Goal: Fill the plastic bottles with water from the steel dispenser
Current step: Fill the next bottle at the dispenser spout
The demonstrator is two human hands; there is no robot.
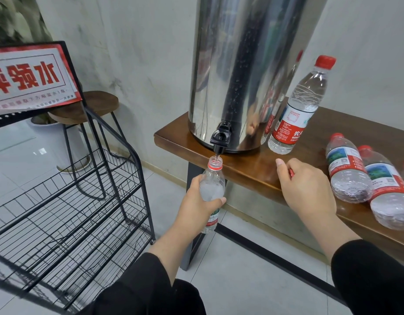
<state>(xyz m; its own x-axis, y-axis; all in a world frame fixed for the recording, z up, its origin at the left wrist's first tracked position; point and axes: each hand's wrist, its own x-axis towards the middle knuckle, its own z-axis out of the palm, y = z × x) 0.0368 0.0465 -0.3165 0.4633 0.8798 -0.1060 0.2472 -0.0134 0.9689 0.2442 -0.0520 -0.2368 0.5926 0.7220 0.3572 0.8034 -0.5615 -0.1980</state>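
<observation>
Corner of a tiled room with pale mottled walls.

The wall [151,53] is grey-white plaster with dark streaks and scuffs, and a pale skirting strip runs along its base. The floor [242,280] is large glossy light-grey tile reflecting overhead light at far left. A dark wooden bench top [253,171] on black metal legs stands against the right wall. To the left stands a black wire shelf rack [66,212] on castors — its tiers are bare wire grid — topped with a red-and-white printed sign [30,78]. Behind the rack is a round wooden stool [89,108] on thin black legs, and beside it a white planter [53,142] — green foliage shows at the upper left.
</observation>
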